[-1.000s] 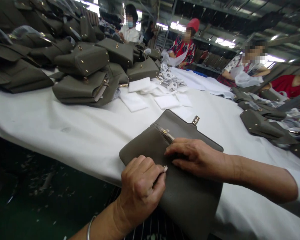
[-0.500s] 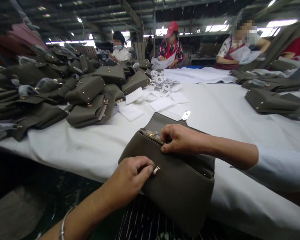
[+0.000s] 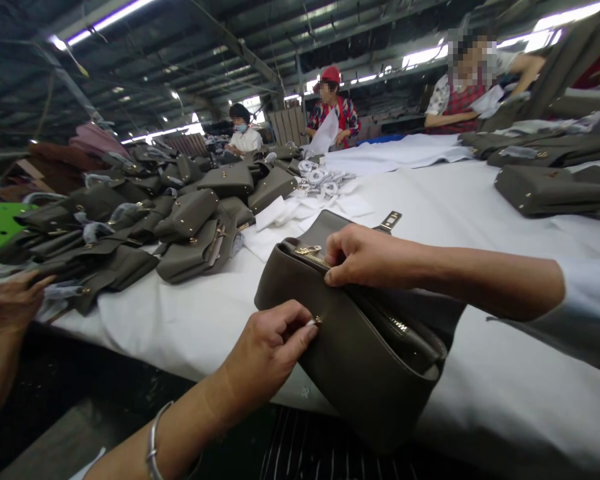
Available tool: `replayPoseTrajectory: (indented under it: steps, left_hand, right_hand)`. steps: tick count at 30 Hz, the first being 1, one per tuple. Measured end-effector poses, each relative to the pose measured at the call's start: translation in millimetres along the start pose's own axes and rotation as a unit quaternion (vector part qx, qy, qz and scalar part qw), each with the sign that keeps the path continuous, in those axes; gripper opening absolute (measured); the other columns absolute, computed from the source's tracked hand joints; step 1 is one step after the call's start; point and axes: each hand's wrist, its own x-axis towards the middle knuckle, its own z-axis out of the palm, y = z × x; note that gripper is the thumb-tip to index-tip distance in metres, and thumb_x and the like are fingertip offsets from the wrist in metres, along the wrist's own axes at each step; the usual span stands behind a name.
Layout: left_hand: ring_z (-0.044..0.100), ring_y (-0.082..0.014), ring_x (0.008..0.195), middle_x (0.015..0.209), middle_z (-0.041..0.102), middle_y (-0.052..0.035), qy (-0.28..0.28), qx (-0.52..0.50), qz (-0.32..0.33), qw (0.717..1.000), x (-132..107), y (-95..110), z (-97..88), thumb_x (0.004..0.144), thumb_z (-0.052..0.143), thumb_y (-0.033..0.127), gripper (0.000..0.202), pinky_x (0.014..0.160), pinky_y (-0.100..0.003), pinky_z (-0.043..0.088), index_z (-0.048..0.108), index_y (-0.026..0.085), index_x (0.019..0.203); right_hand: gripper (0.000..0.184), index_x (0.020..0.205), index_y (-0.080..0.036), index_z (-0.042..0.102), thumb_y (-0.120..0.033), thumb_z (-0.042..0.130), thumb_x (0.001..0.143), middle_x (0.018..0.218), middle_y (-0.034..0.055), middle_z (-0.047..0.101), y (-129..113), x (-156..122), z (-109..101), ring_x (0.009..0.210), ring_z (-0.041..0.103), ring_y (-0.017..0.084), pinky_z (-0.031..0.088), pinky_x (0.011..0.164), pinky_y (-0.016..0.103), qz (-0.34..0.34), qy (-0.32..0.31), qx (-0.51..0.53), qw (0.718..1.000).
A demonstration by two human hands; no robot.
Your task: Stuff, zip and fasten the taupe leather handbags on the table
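At a white-covered bench's (image 3: 200,320) near edge, a white scrap (image 3: 312,323) is pinched by the left grip (image 3: 275,340) against a gold clasp (image 3: 317,321). At three o'clock from there lies the handbag (image 3: 363,343), probably light, supple, best taken by its rim, which is held at twelve by the right grip (image 3: 367,257).

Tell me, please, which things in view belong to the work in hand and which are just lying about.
In hand:
Olive bag, right hand at its opening
Gold fitting on it, at left hand
Zipper, in the opening

Apparently lying about, untouched by these hands:
Piled bags, left
White sheets
White rolled pieces
Bags at right
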Motion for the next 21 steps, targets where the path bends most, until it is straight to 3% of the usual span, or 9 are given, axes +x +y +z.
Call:
replayPoseTrajectory:
  steps: [3, 6, 8, 10, 12, 14, 16, 18, 21]
  left_hand:
    - [0.052, -0.0108, 0.067, 0.071, 0.057, 0.0008, 0.006, -0.033, 0.057, 0.998, 10, -11, 11.8, 0.089, 0.053, 0.028, 0.016, 0.063, -0.023, 0.04, 0.061, 0.017, 0.08]
    - [0.054, -0.0117, 0.072, 0.075, 0.059, -0.001, 0.004, -0.052, 0.077, 0.996, 12, -34, 34.4, 0.089, 0.053, 0.025, 0.016, 0.067, -0.024, 0.041, 0.062, 0.016, 0.081]
    - [0.053, -0.012, 0.072, 0.076, 0.058, -0.0012, 0.028, -0.068, 0.066, 0.995, 8, -48, 46.9, 0.089, 0.053, 0.026, 0.016, 0.067, -0.024, 0.041, 0.063, 0.016, 0.082]
    - [0.052, -0.0121, 0.072, 0.076, 0.057, -0.0012, 0.051, -0.084, 0.054, 0.994, 1, -57, 53.0, 0.089, 0.055, 0.027, 0.015, 0.068, -0.025, 0.041, 0.063, 0.016, 0.083]
    - [0.052, -0.0122, 0.073, 0.075, 0.056, -0.0011, 0.054, -0.1, 0.04, 0.993, -6, -62, 53.4, 0.088, 0.056, 0.027, 0.015, 0.068, -0.025, 0.042, 0.063, 0.015, 0.082]
    - [0.05, -0.012, 0.071, 0.073, 0.055, -0.0006, 0.053, -0.122, 0.002, 0.991, -11, -64, 50.4, 0.086, 0.059, 0.029, 0.017, 0.067, -0.024, 0.041, 0.063, 0.015, 0.079]
    - [0.05, -0.0118, 0.069, 0.072, 0.056, -0.0003, 0.053, -0.158, -0.06, 0.984, -14, -64, 45.8, 0.083, 0.063, 0.032, 0.019, 0.065, -0.024, 0.042, 0.063, 0.014, 0.076]
    - [0.05, -0.0113, 0.067, 0.07, 0.057, -0.0001, 0.042, -0.193, -0.112, 0.974, -15, -61, 39.9, 0.078, 0.067, 0.035, 0.022, 0.062, -0.023, 0.041, 0.063, 0.013, 0.077]
    - [0.047, -0.0096, 0.06, 0.065, 0.055, 0.0012, 0.003, -0.184, -0.153, 0.971, -17, -53, 28.5, 0.075, 0.068, 0.036, 0.025, 0.055, -0.021, 0.038, 0.061, 0.012, 0.077]
  right_hand:
    - [0.013, 0.077, -0.017, 0.055, -0.021, 0.06, 0.065, 0.06, -0.0021, 0.053, 19, -10, 2, 0.052, 0.048, 0.011, 0.032, 0.044, 0.022, 0.072, 0.021, 0.014, 0.997]
    - [0.022, 0.087, -0.017, 0.054, -0.019, 0.059, 0.066, 0.075, 0.0025, 0.06, 41, -23, 23, 0.065, 0.055, 0.016, 0.039, 0.053, 0.025, 0.062, 0.06, -0.057, 0.995]
    - [0.028, 0.097, -0.017, 0.055, -0.018, 0.057, 0.069, 0.094, 0.0075, 0.063, 47, -28, 37, 0.079, 0.058, 0.02, 0.044, 0.064, 0.029, -0.003, 0.109, -0.121, 0.987]
    - [0.035, 0.107, -0.016, 0.057, -0.015, 0.055, 0.073, 0.122, 0.0121, 0.056, 45, -29, 44, 0.103, 0.055, 0.026, 0.044, 0.083, 0.037, -0.104, 0.158, -0.177, 0.966]
    - [0.034, 0.108, -0.017, 0.062, -0.011, 0.052, 0.076, 0.134, 0.0096, 0.051, 39, -26, 46, 0.123, 0.043, 0.028, 0.034, 0.101, 0.043, -0.226, 0.137, -0.203, 0.943]
    - [0.024, 0.098, -0.018, 0.068, -0.015, 0.052, 0.081, 0.122, 0.0061, 0.061, 32, -22, 48, 0.13, 0.037, 0.028, 0.024, 0.11, 0.045, -0.302, 0.043, -0.193, 0.933]
    - [0.019, 0.085, -0.019, 0.072, -0.021, 0.053, 0.083, 0.102, 0.0053, 0.068, 27, -19, 56, 0.132, 0.036, 0.03, 0.019, 0.112, 0.049, -0.305, -0.014, -0.168, 0.937]
    - [0.021, 0.078, -0.018, 0.072, -0.023, 0.052, 0.083, 0.097, 0.0062, 0.069, 25, -20, 69, 0.136, 0.03, 0.034, 0.017, 0.112, 0.053, -0.263, 0.012, -0.131, 0.956]
    - [0.024, 0.083, -0.02, 0.072, -0.022, 0.049, 0.083, 0.109, 0.0052, 0.066, 24, -25, 91, 0.14, 0.02, 0.033, 0.016, 0.112, 0.055, -0.218, 0.057, -0.077, 0.971]
